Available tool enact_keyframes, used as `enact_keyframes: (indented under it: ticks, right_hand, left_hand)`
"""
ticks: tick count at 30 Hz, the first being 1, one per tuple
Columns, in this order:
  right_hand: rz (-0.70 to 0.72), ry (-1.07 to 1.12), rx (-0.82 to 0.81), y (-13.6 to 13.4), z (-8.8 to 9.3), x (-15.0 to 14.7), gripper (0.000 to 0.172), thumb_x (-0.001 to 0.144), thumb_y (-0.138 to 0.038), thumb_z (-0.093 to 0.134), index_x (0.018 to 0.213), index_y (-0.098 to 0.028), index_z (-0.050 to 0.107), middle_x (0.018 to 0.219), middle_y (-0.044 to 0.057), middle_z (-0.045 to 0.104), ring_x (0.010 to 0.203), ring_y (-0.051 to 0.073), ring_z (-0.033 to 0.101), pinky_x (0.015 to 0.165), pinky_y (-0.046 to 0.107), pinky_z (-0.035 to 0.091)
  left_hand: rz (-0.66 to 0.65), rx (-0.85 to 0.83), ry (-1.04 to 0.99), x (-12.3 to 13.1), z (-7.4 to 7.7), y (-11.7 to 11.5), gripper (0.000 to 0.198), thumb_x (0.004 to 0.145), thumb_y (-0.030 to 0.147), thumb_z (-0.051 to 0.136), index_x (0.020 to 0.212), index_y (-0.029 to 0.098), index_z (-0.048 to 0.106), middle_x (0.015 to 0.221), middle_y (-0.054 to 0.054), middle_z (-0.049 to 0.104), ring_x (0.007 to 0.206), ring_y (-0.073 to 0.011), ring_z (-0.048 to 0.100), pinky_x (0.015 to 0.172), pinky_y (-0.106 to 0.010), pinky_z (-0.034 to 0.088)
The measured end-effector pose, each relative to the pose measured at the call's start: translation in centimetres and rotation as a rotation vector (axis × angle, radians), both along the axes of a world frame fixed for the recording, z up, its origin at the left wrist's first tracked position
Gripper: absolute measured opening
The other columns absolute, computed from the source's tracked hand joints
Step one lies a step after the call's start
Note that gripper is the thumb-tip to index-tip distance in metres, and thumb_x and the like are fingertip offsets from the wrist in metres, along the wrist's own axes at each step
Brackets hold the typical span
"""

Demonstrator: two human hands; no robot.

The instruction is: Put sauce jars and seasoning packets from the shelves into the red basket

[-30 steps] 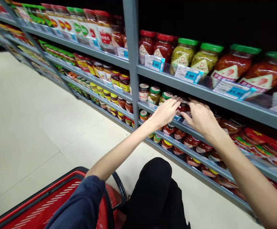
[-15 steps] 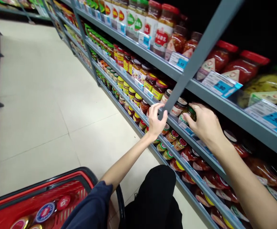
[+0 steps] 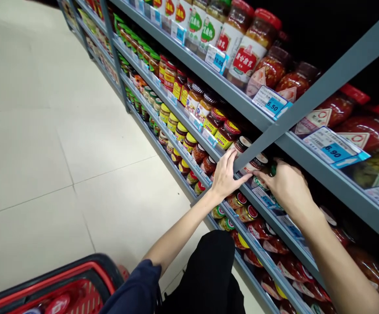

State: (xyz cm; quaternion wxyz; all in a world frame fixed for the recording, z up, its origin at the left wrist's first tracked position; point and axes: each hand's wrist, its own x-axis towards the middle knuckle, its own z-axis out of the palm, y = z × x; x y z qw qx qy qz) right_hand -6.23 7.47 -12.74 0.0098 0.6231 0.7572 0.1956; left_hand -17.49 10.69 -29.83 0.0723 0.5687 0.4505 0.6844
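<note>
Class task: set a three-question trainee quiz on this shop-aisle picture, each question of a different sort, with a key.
1. True or false: the left hand touches the shelf edge beside the grey upright.
2. The basket at lower left is: A red, B blue, C green.
3. Fill in: the right hand reaches among the ____ on that shelf.
Key: 1 true; 2 A; 3 jars.

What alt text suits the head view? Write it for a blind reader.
Two bare hands reach into grey shop shelving packed with sauce jars: the left hand rests on a shelf edge beside a slanting grey post, the right hand among the jars. A red basket sits at lower left.
</note>
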Motion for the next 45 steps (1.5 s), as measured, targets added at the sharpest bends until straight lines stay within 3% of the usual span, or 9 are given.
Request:
enact_keyframes:
  ticks: [4, 11, 18, 24, 30, 34, 45]
  right_hand:
    - [-0.047, 0.037, 0.028, -0.6, 0.1, 0.7, 0.064, 0.090, -0.060, 0.064, 0.124, -0.006, 0.064, 0.104, 0.028, 0.074, 0.095, 0.042, 0.073, 0.078, 0.047, 0.055]
    - [0.081, 0.171, -0.021, 1.0, -0.1, -0.2, 0.062, 0.093, -0.056, 0.058, 0.137, -0.012, 0.060, 0.125, 0.023, 0.071, 0.114, 0.042, 0.068, 0.093, 0.052, 0.054]
    - [0.276, 0.159, -0.048, 4.1, -0.4, 1.3, 0.057, 0.089, -0.064, 0.060, 0.121, -0.018, 0.067, 0.121, 0.018, 0.073, 0.115, 0.043, 0.066, 0.104, 0.057, 0.049]
    - [0.228, 0.165, -0.061, 4.6, -0.8, 2.0, 0.059, 0.085, -0.070, 0.061, 0.115, -0.019, 0.066, 0.113, 0.019, 0.074, 0.103, 0.045, 0.070, 0.096, 0.059, 0.052]
    - [0.230, 0.223, -0.055, 4.1, -0.5, 1.5, 0.050, 0.085, -0.066, 0.064, 0.109, -0.022, 0.067, 0.114, 0.014, 0.075, 0.107, 0.043, 0.070, 0.099, 0.060, 0.051]
    - [0.220, 0.252, -0.062, 4.4, -0.7, 1.9, 0.051, 0.082, -0.065, 0.068, 0.112, -0.024, 0.066, 0.117, 0.011, 0.075, 0.108, 0.040, 0.069, 0.100, 0.056, 0.051]
    - [0.181, 0.336, -0.057, 3.3, -0.8, 0.9, 0.056, 0.084, -0.058, 0.071, 0.122, -0.017, 0.066, 0.115, 0.015, 0.075, 0.100, 0.034, 0.071, 0.092, 0.045, 0.051]
  left_hand:
    - [0.004, 0.001, -0.077, 0.0, -0.4, 0.5, 0.073, 0.093, 0.052, 0.064, 0.149, 0.019, 0.034, 0.148, -0.019, 0.047, 0.143, -0.0311, 0.045, 0.122, -0.051, 0.039]
    - [0.028, 0.033, -0.065, -0.2, -0.5, 0.8, 0.061, 0.095, 0.044, 0.062, 0.145, 0.018, 0.038, 0.143, -0.019, 0.051, 0.138, -0.0306, 0.050, 0.118, -0.050, 0.045]
    - [0.011, 0.030, -0.002, -0.8, -0.4, 0.7, 0.070, 0.096, 0.044, 0.061, 0.153, 0.018, 0.032, 0.150, -0.019, 0.049, 0.141, -0.0310, 0.049, 0.117, -0.051, 0.046]
    - [-0.008, 0.038, 0.021, -0.9, -0.4, 0.7, 0.070, 0.098, 0.044, 0.059, 0.156, 0.017, 0.030, 0.153, -0.019, 0.047, 0.142, -0.0307, 0.048, 0.118, -0.051, 0.045]
    - [-0.004, 0.061, 0.007, -0.7, -0.7, 1.1, 0.072, 0.097, 0.043, 0.059, 0.157, 0.019, 0.028, 0.151, -0.020, 0.049, 0.141, -0.0324, 0.049, 0.117, -0.054, 0.046]
    - [0.000, 0.068, 0.023, -0.5, -1.0, 1.3, 0.074, 0.097, 0.042, 0.059, 0.158, 0.019, 0.026, 0.152, -0.021, 0.047, 0.143, -0.0331, 0.048, 0.117, -0.054, 0.045]
    - [0.049, 0.070, 0.022, -0.1, -1.2, 1.4, 0.070, 0.096, 0.042, 0.059, 0.156, 0.018, 0.032, 0.150, -0.021, 0.047, 0.142, -0.0323, 0.047, 0.118, -0.053, 0.042]
